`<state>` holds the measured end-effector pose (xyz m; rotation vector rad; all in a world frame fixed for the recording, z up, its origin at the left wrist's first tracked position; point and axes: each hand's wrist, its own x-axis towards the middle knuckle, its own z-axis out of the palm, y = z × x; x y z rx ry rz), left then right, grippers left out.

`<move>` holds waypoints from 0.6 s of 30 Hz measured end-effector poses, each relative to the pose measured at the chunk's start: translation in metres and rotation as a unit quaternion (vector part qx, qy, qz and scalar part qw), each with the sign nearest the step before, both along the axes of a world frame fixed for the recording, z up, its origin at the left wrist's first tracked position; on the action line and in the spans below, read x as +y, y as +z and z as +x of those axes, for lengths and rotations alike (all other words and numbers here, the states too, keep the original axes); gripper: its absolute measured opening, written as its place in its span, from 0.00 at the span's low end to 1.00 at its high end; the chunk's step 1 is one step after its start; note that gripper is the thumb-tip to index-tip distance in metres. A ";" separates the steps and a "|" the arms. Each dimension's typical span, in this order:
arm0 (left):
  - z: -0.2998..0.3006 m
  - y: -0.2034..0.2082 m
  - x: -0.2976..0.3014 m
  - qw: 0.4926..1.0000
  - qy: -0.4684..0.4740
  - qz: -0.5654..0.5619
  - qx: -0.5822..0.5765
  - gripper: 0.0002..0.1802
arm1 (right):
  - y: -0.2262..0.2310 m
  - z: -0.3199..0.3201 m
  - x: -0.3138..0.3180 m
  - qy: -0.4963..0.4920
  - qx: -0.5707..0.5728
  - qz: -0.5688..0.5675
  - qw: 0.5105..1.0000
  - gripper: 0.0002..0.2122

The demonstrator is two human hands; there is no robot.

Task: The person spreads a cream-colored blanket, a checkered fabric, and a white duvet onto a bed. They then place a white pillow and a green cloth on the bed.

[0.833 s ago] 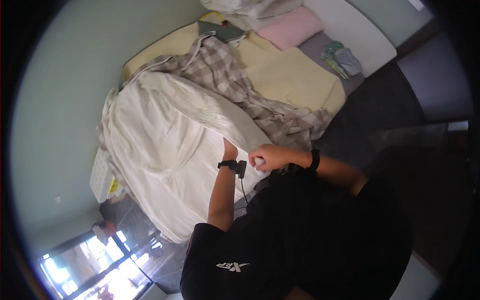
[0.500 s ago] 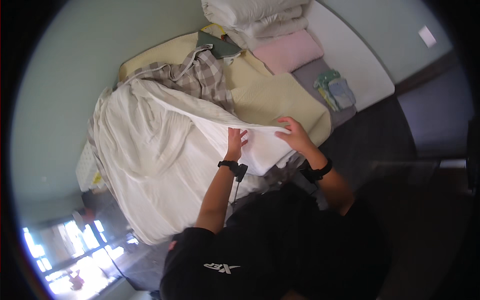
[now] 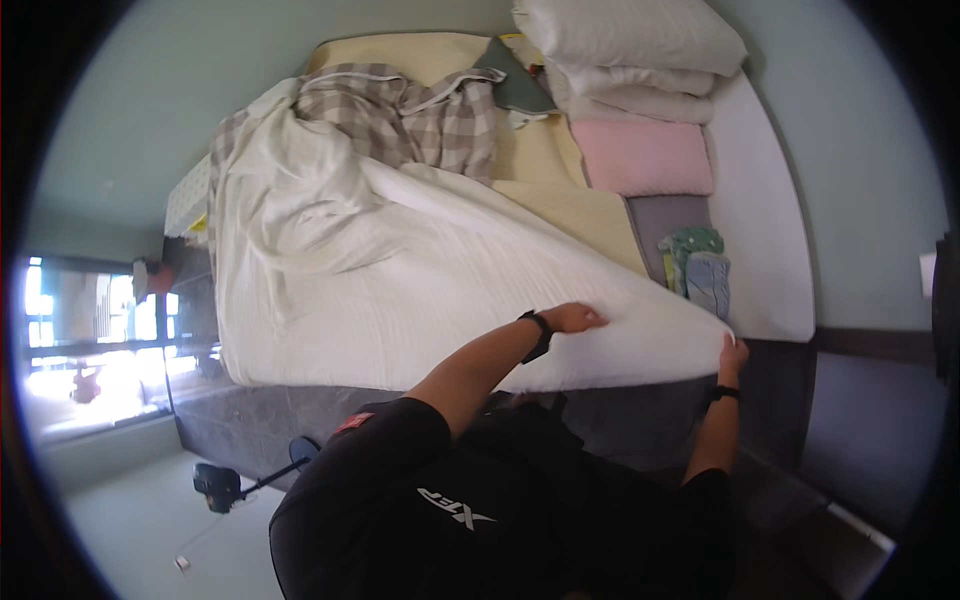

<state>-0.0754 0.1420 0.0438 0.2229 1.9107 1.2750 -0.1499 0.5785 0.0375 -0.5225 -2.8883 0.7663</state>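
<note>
A wide white bed sheet (image 3: 440, 260) lies across the bed, drawn out taut toward the right and bunched in folds at its far left. My right hand (image 3: 735, 352) is closed on its right-hand corner, at the bed's near right. Over the middle of the sheet's right part is my left hand (image 3: 577, 318), its fingers curled together; what they hold, if anything, is hidden. Beyond the sheet a brown-and-white checked cloth (image 3: 440, 125) lies crumpled. A cream quilted mattress cover (image 3: 580, 222) shows past the sheet's slanting edge.
Folded white quilts (image 3: 640, 50) are stacked at the far right, behind a pink pillow (image 3: 645, 158). Green and blue folded clothes (image 3: 708, 280) lie beside the white headboard (image 3: 775, 230). A black device on a stand (image 3: 218, 487) is on the lower left, near a bright window.
My right hand has carried the sheet's corner to the right, stretching it out over the mattress cover. My left hand has moved right, and its spread fingers are curled. The view has turned.
</note>
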 end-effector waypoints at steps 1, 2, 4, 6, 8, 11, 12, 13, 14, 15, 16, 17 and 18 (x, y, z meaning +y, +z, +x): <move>0.026 -0.021 -0.022 0.994 0.012 -0.082 0.066 0.32 | -0.004 0.009 -0.019 -0.023 -0.020 0.022 0.999 0.17; 0.053 -0.039 -0.038 0.979 0.006 -0.154 0.136 0.31 | -0.017 0.016 -0.013 -0.074 -0.138 0.107 0.982 0.15; 0.103 -0.054 -0.091 0.976 0.026 -0.191 0.098 0.29 | -0.033 0.049 -0.055 -0.138 -0.288 0.192 0.928 0.19; 0.170 -0.084 -0.154 0.955 0.040 -0.295 -0.005 0.27 | -0.055 0.072 -0.125 -0.076 -0.371 0.156 0.912 0.22; 0.229 -0.067 -0.205 0.922 -0.023 -0.381 -0.067 0.24 | -0.083 0.091 -0.199 0.111 -0.428 0.110 0.890 0.21; 0.302 -0.044 -0.260 0.878 0.094 -0.404 -0.237 0.25 | -0.088 0.124 -0.330 0.227 -0.272 0.019 0.935 0.15; 0.314 -0.057 -0.274 0.877 0.082 -0.399 -0.257 0.29 | -0.098 0.126 -0.359 0.272 -0.194 -0.023 0.942 0.14; 0.331 -0.064 -0.285 0.883 0.120 -0.379 -0.248 0.30 | -0.098 0.118 -0.391 0.306 -0.199 -0.089 0.927 0.14; 0.333 -0.052 -0.288 0.895 0.144 -0.355 -0.231 0.27 | -0.098 0.111 -0.425 0.334 -0.203 -0.154 0.907 0.13; 0.401 -0.127 -0.318 0.916 0.097 -0.357 -0.158 0.20 | -0.078 0.115 -0.476 0.350 -0.202 -0.183 0.896 0.13; 0.354 -0.071 -0.303 0.935 0.082 -0.319 -0.133 0.15 | -0.076 0.102 -0.491 0.349 -0.197 -0.174 0.899 0.13; 0.389 -0.095 -0.313 0.950 0.133 -0.276 -0.069 0.13 | -0.053 0.100 -0.537 0.387 -0.195 -0.189 0.881 0.14; 0.384 -0.086 -0.310 0.928 0.253 -0.217 -0.169 0.12 | -0.036 0.097 -0.565 0.387 -0.187 -0.193 0.882 0.14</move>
